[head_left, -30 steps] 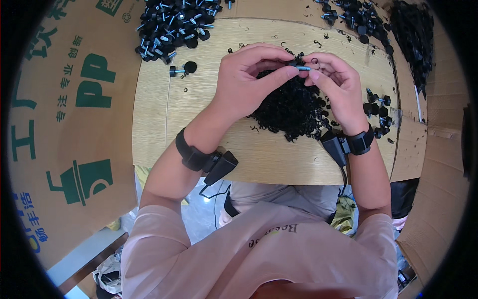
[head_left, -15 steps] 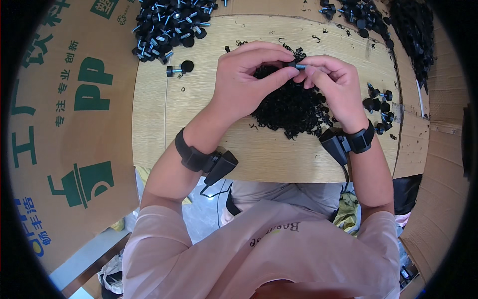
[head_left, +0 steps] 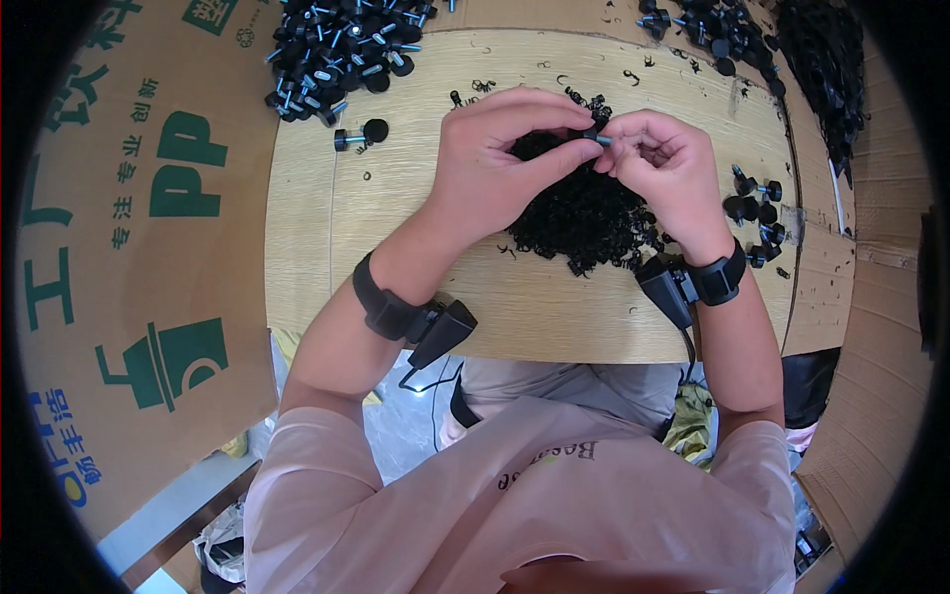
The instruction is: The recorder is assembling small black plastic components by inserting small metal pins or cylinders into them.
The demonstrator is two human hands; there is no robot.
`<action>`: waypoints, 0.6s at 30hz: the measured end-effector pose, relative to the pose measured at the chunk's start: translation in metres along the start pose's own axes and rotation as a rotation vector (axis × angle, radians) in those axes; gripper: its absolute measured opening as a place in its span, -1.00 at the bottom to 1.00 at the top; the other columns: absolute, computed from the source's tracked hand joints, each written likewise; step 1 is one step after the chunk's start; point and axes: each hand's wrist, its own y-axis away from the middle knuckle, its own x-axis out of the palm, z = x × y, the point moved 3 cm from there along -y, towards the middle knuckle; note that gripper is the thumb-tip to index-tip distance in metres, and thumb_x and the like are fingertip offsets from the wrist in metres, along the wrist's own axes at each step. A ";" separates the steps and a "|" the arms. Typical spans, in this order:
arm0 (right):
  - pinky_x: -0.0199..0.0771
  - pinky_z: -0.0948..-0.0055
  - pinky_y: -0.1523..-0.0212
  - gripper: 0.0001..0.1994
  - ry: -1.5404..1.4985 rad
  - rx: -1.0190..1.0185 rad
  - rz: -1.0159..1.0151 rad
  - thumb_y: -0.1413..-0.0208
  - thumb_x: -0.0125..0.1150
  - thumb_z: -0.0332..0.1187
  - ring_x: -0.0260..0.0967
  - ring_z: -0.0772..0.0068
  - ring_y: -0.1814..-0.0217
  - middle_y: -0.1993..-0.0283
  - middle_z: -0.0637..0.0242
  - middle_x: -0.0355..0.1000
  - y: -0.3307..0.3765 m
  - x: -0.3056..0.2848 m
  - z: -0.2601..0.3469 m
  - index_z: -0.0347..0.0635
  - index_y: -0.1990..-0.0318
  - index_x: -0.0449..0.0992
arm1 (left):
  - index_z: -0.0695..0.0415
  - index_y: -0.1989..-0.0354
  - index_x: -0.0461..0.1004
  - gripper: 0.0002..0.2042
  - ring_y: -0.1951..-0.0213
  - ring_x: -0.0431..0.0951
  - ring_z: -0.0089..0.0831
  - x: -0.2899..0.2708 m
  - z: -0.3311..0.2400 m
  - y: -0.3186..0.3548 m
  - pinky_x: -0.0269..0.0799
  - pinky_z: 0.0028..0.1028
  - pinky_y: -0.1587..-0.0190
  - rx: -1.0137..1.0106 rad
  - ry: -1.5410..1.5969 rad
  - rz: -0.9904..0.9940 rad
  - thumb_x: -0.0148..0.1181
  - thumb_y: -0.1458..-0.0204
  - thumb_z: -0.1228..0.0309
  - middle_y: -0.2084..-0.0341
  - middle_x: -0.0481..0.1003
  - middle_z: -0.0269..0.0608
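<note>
Over the heap of small black ring-like clips [head_left: 584,223], my left hand [head_left: 485,163] pinches a black-headed bolt [head_left: 603,141] between thumb and fingers. Its bluish metal shank points right, toward my other hand. My right hand [head_left: 675,163] is closed, thumb and fingertips pressed together right at the shank's tip. Whatever is between those fingertips is too small or hidden to make out. Most of the bolt's black head is covered by my left fingers.
Many similar bolts [head_left: 336,59] are heaped at the far left, with two loose bolts [head_left: 360,135] nearer. More lie at the far right [head_left: 717,35] and right edge [head_left: 757,213]. A black plastic bag [head_left: 821,89] and cardboard walls [head_left: 129,267] flank the wooden table [head_left: 396,208].
Both hands remain over the clip heap. My left hand and the bolt have shifted slightly right and down, and the right fingertips have curled in closer around the shank's tip.
</note>
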 end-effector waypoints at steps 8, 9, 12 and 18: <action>0.40 0.73 0.28 -0.87 -0.016 0.035 -0.015 -0.12 0.14 -0.57 0.44 0.72 0.32 0.36 0.36 0.54 0.000 0.002 -0.003 -0.35 0.18 0.51 | 0.33 0.19 0.58 -0.76 0.17 0.58 -0.39 0.003 -0.004 -0.002 0.56 -0.48 0.09 -0.030 0.150 -0.044 0.33 0.09 0.71 0.16 0.52 -0.05; 0.40 0.73 0.28 -0.87 -0.016 0.032 -0.012 -0.12 0.14 -0.57 0.44 0.72 0.32 0.36 0.36 0.54 -0.001 0.002 -0.003 -0.35 0.18 0.51 | 0.34 0.19 0.58 -0.76 0.17 0.58 -0.39 0.002 -0.005 -0.002 0.57 -0.47 0.09 -0.034 0.166 -0.043 0.33 0.09 0.72 0.16 0.52 -0.05; 0.42 0.68 0.23 -0.88 -0.046 0.011 0.025 -0.12 0.13 -0.57 0.46 0.67 0.29 0.33 0.33 0.55 -0.005 0.004 -0.003 -0.35 0.19 0.51 | 0.32 0.22 0.58 -0.80 0.20 0.58 -0.45 -0.003 -0.003 -0.002 0.56 -0.52 0.15 -0.054 0.210 -0.069 0.32 0.06 0.68 0.22 0.54 -0.09; 0.39 0.56 0.02 -0.88 0.061 -0.014 0.010 -0.17 0.12 -0.54 0.45 0.56 0.09 0.20 0.30 0.53 -0.003 -0.001 -0.002 -0.33 0.16 0.52 | 0.28 0.30 0.57 -0.88 0.32 0.56 -0.57 -0.042 0.005 -0.014 0.48 -0.59 0.27 -0.364 0.132 0.163 0.29 0.03 0.61 0.36 0.56 -0.23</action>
